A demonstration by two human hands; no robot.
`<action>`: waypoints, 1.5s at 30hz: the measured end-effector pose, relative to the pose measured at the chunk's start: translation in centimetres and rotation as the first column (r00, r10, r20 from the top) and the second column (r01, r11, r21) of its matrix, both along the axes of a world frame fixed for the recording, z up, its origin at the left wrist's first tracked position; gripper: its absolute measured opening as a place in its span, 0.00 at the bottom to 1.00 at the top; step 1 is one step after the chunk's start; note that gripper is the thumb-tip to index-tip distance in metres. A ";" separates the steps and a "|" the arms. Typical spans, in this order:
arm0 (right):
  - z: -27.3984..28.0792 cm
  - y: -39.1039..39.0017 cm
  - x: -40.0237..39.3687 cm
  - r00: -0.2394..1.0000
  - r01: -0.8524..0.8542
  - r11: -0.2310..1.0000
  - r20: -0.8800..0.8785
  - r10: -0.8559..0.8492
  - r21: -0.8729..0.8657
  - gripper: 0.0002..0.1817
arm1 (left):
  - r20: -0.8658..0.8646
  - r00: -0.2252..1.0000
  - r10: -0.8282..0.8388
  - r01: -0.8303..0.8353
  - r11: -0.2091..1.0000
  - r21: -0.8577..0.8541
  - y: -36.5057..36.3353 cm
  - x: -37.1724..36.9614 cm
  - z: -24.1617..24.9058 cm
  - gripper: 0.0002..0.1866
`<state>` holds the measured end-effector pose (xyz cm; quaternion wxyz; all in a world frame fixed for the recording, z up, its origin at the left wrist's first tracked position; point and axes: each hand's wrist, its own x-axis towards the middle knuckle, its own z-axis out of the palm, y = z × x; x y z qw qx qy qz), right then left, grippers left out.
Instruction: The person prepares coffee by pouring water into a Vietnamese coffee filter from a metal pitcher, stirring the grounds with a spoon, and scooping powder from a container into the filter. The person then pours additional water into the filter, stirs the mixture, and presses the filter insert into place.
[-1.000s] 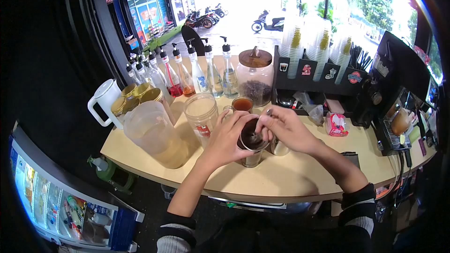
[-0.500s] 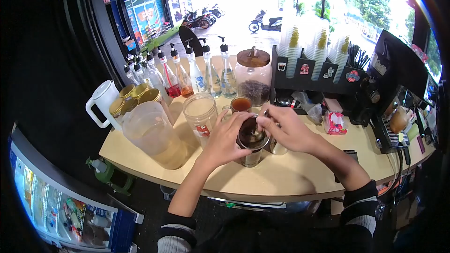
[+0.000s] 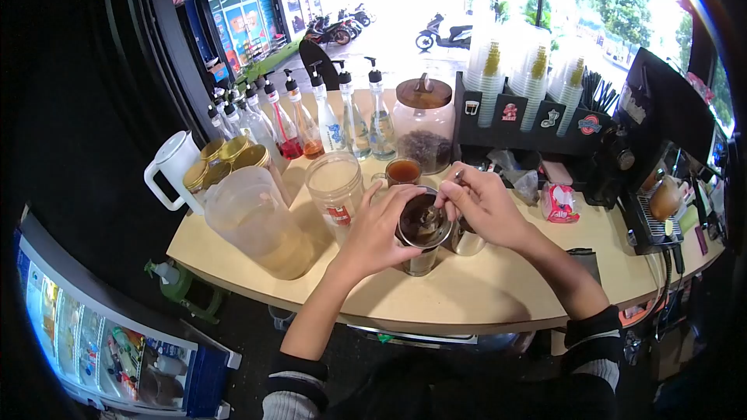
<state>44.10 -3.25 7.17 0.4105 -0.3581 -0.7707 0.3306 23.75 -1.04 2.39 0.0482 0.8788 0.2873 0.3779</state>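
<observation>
Fingers of left hand (image 3: pixel 377 225) curled around cup (image 3: pixel 426 227); right-hand (image 3: pixel 478 206) fingers pinching spoon (image 3: pixel 457 177).

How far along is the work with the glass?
Done: dark contents are already in the glass.

In hand: the left hand holds the glass near its rim, while the right hand has a spoon dipped inside, so this looks like mid-stir.

Left, probably: finishing the stir and lifting out the spoon, since it sits in the contents.
</observation>
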 end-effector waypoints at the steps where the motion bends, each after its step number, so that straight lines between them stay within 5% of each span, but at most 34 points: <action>1: -0.1 0.2 0.1 0.998 -0.001 0.999 -0.070 -0.002 -0.034 0.12 | 0.000 1.000 -0.004 0.004 1.000 0.005 0.0 0.0 0.0 0.44; 7: -2.1 -0.8 -0.1 0.985 -0.076 0.977 -0.165 0.043 -0.200 0.12 | 0.033 0.998 0.048 -0.048 0.999 -0.005 0.2 0.2 -0.6 0.45; 9: -3.2 -0.4 -0.8 0.934 -0.074 0.997 -0.350 0.072 0.006 0.11 | 0.064 0.995 0.075 -0.075 0.997 -0.009 0.1 0.6 -0.8 0.45; 15: -4.2 -1.1 -1.4 0.960 0.146 0.980 -0.260 -0.107 0.135 0.09 | 0.310 0.918 0.248 -0.231 0.969 -0.091 -0.7 2.6 -2.3 0.42; 17: -4.3 -1.6 -1.6 0.973 0.147 0.988 -0.187 -0.134 0.055 0.09 | 0.384 0.858 0.341 -0.301 0.940 -0.162 -1.0 3.1 -2.7 0.42; 20: -4.3 -1.2 -1.9 0.922 0.312 0.901 -0.326 -0.210 0.302 0.07 | 0.420 0.806 0.416 -0.348 0.908 -0.233 -1.3 3.8 -2.8 0.43; 23: -5.1 -1.5 -2.5 0.897 0.280 0.927 -0.411 -0.161 0.248 0.08 | 0.433 0.789 0.436 -0.383 0.900 -0.208 -1.3 4.3 -2.8 0.43; 25: -5.5 -1.7 -2.3 0.935 0.238 0.942 -0.319 -0.156 0.237 0.08 | 0.448 0.788 0.423 -0.378 0.906 -0.191 -1.2 4.4 -3.1 0.43; 28: -4.8 -1.8 -2.4 0.844 0.269 0.951 -0.513 -0.156 0.155 0.09 | 0.459 0.784 0.419 -0.376 0.908 -0.186 -1.4 4.8 -3.1 0.44; 31: -5.9 -2.3 -1.9 0.934 0.189 0.973 -0.331 -0.137 0.130 0.09 | 0.449 0.780 0.435 -0.405 0.899 -0.167 -1.2 4.6 -3.7 0.44; 42: -6.3 -2.0 -1.7 0.871 0.231 0.946 -0.481 -0.096 0.229 0.09 | 0.442 0.790 0.426 -0.412 0.901 -0.133 -1.6 4.5 -3.4 0.45; 45: -7.2 -2.6 -1.8 0.936 0.127 0.962 -0.352 -0.035 0.241 0.09 | 0.417 0.794 0.443 -0.423 0.894 -0.146 -1.7 4.4 -3.3 0.45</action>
